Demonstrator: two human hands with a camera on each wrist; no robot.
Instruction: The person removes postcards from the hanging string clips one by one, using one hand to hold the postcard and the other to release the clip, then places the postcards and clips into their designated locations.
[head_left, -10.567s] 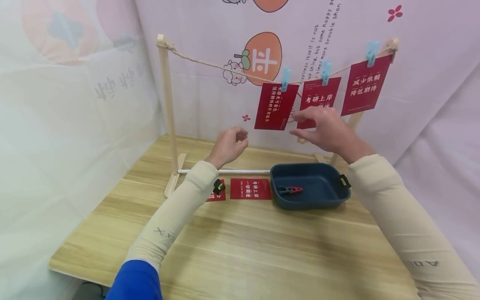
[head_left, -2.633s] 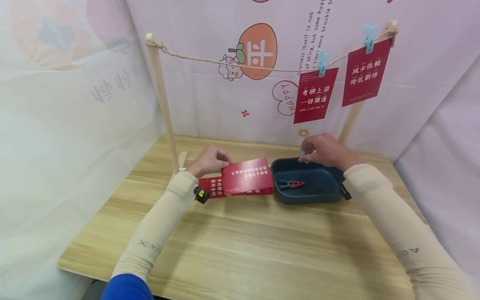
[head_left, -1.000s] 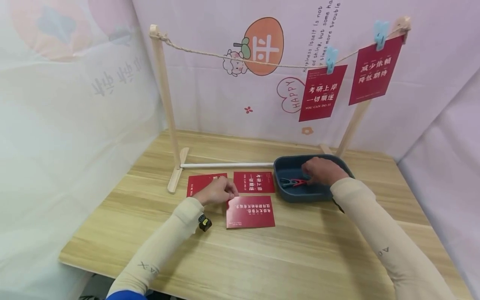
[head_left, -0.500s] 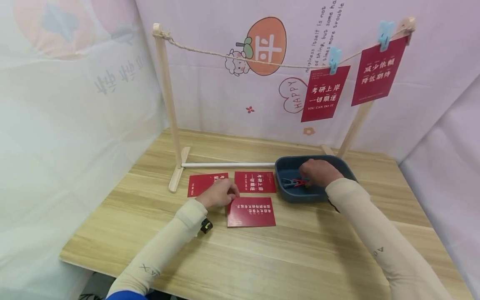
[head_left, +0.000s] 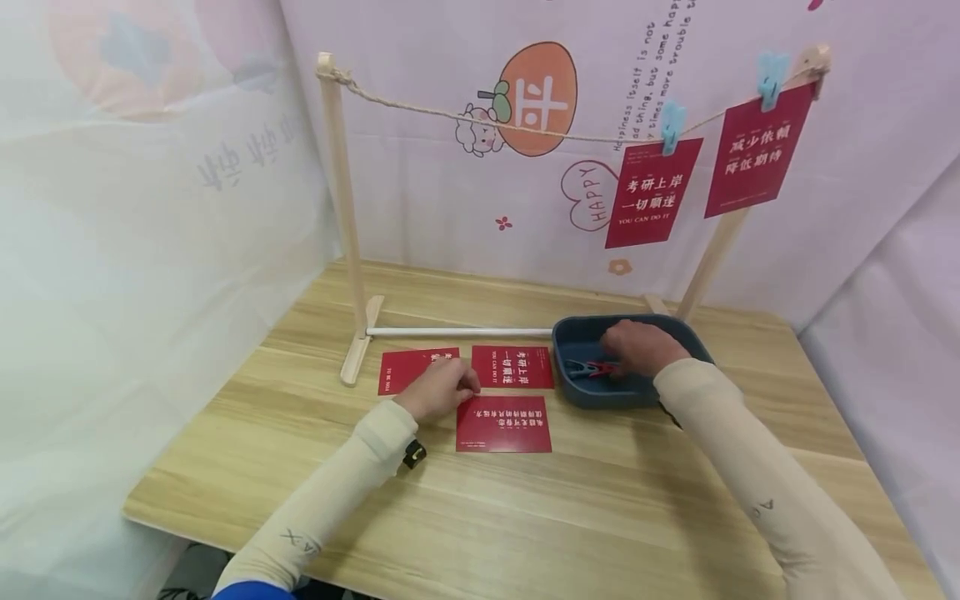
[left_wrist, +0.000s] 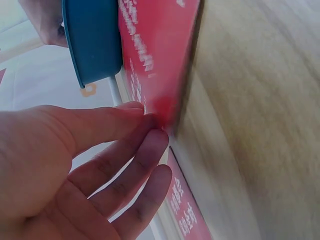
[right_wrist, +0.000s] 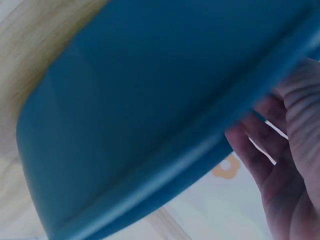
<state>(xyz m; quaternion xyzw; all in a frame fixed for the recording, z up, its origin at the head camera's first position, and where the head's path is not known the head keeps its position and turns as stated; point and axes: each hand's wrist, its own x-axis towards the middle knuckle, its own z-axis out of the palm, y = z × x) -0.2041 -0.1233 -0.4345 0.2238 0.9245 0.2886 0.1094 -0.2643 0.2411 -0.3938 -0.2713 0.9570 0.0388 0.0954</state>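
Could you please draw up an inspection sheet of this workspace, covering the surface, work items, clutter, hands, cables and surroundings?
Surface: wooden table, with visible grain.
Work items: front card and two rear cards lie on it; two hung cards hang from a rope by light-blue clips; the blue tray holds a dark clip and a red clip.
Clutter: nothing seen.
Left hand: thumb and forefinger pinch the front card's corner.
Right hand: reaches into the tray; fingertips hidden.
Cables: possible dark cord below the table's edge, too small to confirm.
Surroundings: printed cloth behind, white cloth at left.
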